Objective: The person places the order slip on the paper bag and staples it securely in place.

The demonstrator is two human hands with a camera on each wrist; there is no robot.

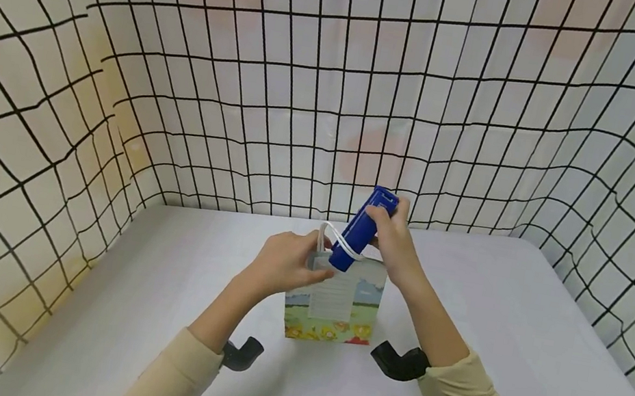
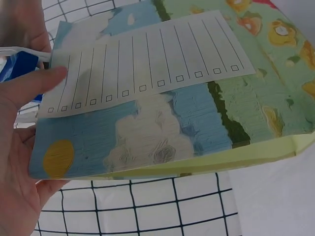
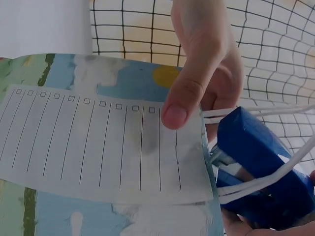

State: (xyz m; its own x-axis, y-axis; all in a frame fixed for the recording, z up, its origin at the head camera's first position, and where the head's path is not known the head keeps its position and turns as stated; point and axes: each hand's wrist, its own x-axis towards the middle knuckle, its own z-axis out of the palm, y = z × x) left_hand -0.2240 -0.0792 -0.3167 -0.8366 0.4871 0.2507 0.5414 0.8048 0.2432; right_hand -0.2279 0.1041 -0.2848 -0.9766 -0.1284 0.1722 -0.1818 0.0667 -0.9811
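A paper gift bag (image 1: 366, 303) with a painted landscape and flowers stands upright on the table. My left hand (image 1: 285, 262) holds its upper left rim, thumb on the front; the left wrist view shows that thumb (image 2: 49, 81) on the lined label (image 2: 147, 64). My right hand (image 1: 399, 249) grips a blue stapler (image 1: 356, 235), tilted over the bag's opening. Metal parts show between its blue halves (image 3: 261, 152) in the right wrist view. One white cord handle (image 1: 342, 240) crosses the stapler's lower part. Whether its lower end is inside the bag, I cannot tell.
A white-covered table (image 1: 187, 274) lies under the bag. Black grid mesh (image 1: 312, 72) before pale cloth encloses the back and both sides. Black curved pieces (image 1: 400, 362) stick out at both wrists.
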